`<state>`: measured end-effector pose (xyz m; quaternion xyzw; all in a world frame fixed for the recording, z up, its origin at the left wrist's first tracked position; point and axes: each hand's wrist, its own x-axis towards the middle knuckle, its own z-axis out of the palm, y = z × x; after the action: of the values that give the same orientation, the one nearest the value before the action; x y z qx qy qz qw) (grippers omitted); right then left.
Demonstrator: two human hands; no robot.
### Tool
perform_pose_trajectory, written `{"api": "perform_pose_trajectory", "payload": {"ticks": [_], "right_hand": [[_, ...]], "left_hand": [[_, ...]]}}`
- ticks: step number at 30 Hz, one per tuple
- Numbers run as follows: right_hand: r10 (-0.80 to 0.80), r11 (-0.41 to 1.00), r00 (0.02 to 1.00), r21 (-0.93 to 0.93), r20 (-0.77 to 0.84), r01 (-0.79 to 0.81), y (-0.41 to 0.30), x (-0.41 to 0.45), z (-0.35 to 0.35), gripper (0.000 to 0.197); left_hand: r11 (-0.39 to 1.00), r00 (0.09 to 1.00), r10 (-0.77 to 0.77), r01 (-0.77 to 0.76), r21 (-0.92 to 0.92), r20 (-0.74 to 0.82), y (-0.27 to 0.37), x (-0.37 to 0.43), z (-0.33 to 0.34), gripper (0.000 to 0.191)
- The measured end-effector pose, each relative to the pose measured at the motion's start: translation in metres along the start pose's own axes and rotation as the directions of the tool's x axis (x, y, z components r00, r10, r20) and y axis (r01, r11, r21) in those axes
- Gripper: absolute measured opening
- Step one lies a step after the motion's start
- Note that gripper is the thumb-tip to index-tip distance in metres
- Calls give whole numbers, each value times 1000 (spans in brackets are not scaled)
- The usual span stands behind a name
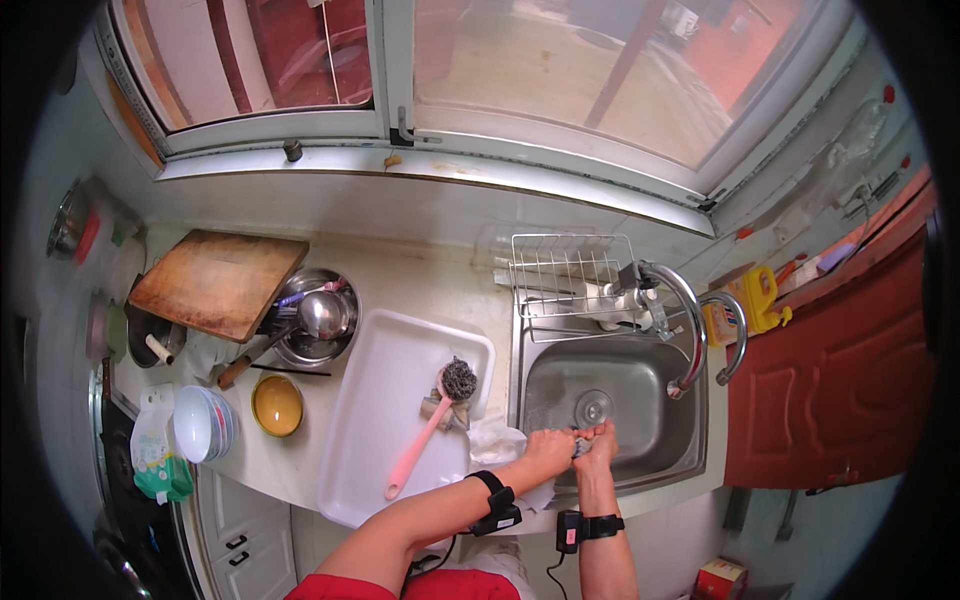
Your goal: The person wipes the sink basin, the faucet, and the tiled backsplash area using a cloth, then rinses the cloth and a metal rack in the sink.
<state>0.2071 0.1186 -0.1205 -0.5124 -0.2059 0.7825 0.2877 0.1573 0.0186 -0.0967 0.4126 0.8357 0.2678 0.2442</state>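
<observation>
Over the near edge of the steel sink (660,435), my left hand (551,451) and my right hand (598,445) meet side by side. Both are closed around a small crumpled greyish cloth (583,448), of which only a bit shows between them. Left of the hands, a white plastic tray (382,360) lies on the counter. Across it rests a pot brush with a pink handle (420,454) and a steel-wool head (458,379), over a crumpled brownish cloth (433,412). White crumpled paper or cloth (496,442) lies by my left wrist.
A chrome faucet (697,322) and a wire rack (574,274) stand behind the sink. Leftward are a yellow bowl (277,405), stacked bowls (201,425), a steel basin (351,300) with a ladle (323,315), and a wooden cutting board (217,281). A yellow jug (750,300) stands right.
</observation>
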Motion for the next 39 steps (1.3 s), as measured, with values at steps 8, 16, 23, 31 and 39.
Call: {"api": "perform_pose_trajectory", "payload": {"ticks": [8, 16, 23, 31, 39], "right_hand": [[-45, 975, 960, -198, 277, 102, -19, -60, 44, 21], [-392, 679, 786, -426, 478, 597, -20, -75, 64, 16], [-349, 712, 809, -428, 474, 557, -19, -86, 83, 18], [-104, 772, 780, -444, 617, 455, 12, -112, 116, 18], [42, 770, 736, -492, 676, 408, 38, -112, 103, 17]], "left_hand": [[458, 837, -199, 539, -707, 510, -10, -4, -91, 60], [84, 830, -313, 509, -857, 462, -42, -4, -128, 38], [308, 797, -597, 331, -892, 89, -76, -20, -162, 32], [287, 711, -556, -323, -902, -431, -66, -10, -241, 37], [882, 564, 20, -399, -251, -826, -99, 55, -303, 29]]}}
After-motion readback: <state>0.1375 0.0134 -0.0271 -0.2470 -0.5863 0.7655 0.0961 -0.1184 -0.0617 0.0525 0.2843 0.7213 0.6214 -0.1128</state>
